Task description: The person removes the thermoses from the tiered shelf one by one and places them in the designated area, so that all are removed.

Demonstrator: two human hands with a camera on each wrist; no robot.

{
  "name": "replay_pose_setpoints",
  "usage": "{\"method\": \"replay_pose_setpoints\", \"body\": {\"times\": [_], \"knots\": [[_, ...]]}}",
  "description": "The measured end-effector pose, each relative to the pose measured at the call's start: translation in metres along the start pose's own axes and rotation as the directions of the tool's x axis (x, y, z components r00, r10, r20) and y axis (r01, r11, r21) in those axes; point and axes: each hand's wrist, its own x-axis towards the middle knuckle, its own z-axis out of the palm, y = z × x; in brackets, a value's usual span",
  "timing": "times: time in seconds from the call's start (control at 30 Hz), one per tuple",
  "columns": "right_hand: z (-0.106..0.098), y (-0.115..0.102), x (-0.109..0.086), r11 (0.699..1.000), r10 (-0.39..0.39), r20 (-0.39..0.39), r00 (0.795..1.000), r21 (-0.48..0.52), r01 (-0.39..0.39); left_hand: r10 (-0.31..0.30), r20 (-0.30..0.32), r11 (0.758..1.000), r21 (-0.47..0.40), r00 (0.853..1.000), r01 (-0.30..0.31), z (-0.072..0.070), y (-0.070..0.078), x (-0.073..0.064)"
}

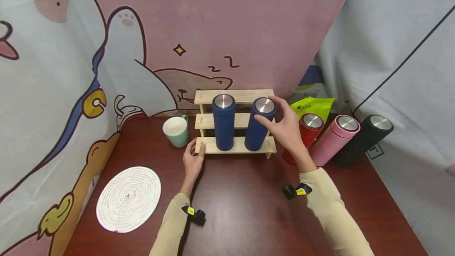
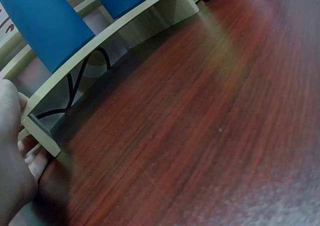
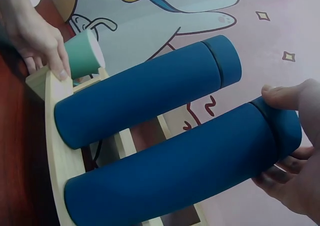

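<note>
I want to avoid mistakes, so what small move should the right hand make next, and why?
Perhaps the right hand should release the navy thermos it grips: its base appears to rest on the three-tier wooden rack's bottom shelf, and the left hand holds that shelf's end.

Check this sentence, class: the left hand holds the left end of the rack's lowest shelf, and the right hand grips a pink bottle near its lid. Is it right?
The colour is wrong: the head view shows the right hand gripping a blue bottle near its lid. The left hand does hold the left end of the rack's lowest shelf.
</note>
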Motion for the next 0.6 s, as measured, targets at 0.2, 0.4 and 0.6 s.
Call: {"method": "replay_pose_setpoints", "body": {"times": [0.2, 0.4, 0.6], "knots": [[-0.003, 0.001, -0.012, 1.0, -0.016, -0.075, 0.997, -0.003, 0.016, 0.005, 0.008, 1.0, -0.007, 1.0, -0.005, 0.001, 0.0, -0.001], [-0.015, -0.002, -0.024, 1.0, 0.028, -0.077, 0.997, -0.002, -0.028, 0.005, 0.006, 1.0, -0.004, 1.0, -0.005, 0.001, 0.0, -0.001], [-0.03, -0.009, -0.039, 0.999, -0.022, -0.121, 0.992, -0.037, 0.017, 0.002, -0.001, 1.0, 0.008, 1.0, -0.002, 0.0, 0.0, 0.0]]}}
